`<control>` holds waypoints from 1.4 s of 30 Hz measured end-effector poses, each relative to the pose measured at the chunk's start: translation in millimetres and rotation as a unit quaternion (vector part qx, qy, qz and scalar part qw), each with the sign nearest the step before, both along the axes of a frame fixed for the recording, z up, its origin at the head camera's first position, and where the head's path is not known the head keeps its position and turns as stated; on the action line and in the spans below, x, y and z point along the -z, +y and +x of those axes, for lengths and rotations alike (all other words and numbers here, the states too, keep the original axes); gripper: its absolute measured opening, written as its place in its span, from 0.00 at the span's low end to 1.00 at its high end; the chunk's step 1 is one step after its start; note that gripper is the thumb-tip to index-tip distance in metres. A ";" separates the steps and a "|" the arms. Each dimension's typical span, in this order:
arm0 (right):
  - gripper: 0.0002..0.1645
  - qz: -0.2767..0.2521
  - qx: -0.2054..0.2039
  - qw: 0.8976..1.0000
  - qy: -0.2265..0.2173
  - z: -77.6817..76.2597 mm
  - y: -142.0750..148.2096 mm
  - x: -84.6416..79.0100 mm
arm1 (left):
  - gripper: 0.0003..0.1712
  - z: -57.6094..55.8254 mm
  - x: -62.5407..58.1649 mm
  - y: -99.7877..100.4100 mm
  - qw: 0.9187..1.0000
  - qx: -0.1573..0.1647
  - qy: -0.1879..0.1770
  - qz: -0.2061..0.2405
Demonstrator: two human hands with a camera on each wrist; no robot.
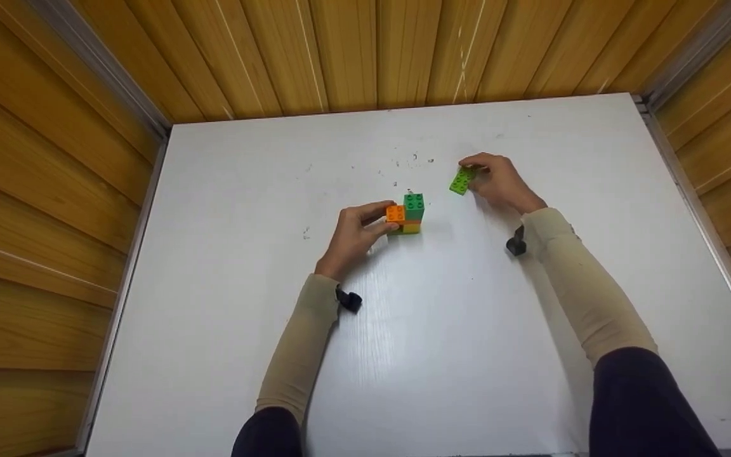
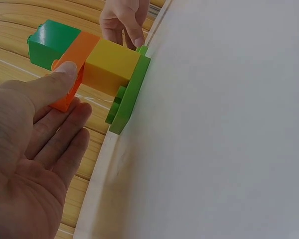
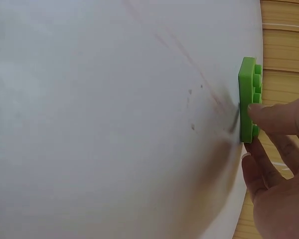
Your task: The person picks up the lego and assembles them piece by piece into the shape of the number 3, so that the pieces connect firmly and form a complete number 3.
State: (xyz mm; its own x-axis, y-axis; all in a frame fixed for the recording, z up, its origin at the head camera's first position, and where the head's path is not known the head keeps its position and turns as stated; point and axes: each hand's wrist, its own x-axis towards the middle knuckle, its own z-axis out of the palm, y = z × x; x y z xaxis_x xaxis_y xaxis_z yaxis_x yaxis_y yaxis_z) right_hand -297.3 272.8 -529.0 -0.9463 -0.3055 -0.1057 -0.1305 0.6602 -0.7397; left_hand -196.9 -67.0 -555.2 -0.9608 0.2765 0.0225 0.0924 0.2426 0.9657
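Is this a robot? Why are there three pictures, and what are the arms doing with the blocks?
No robot here: these are a person's own two bare hands! The big picture comes from a camera worn on the head, looking down. The other two come from small cameras worn on the wrists, one for each hand.

On the white table stands a little block tower. From the bottom up, it has a flat lime-green block, a yellow block, an orange block and a darker green block.

The left hand pinches the orange block. The right hand holds a separate lime-green block, away from the tower.
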 end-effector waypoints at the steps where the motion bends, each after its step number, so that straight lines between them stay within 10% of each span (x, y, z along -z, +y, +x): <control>1: 0.34 -0.001 0.005 1.000 -0.003 -0.4 0.3 0.3 | 0.26 0.0 0.0 0.2 1.000 0.000 -0.001 -0.001; 17: 0.28 -0.022 0.024 0.999 0.004 -0.4 3.1 5.1 | 0.26 1.4 1.4 -2.5 0.999 0.005 0.041 -0.004; 42: 0.25 0.023 -0.002 1.000 -0.006 -3.6 -2.3 9.6 | 0.28 0.1 5.9 0.5 1.000 -0.002 0.009 0.027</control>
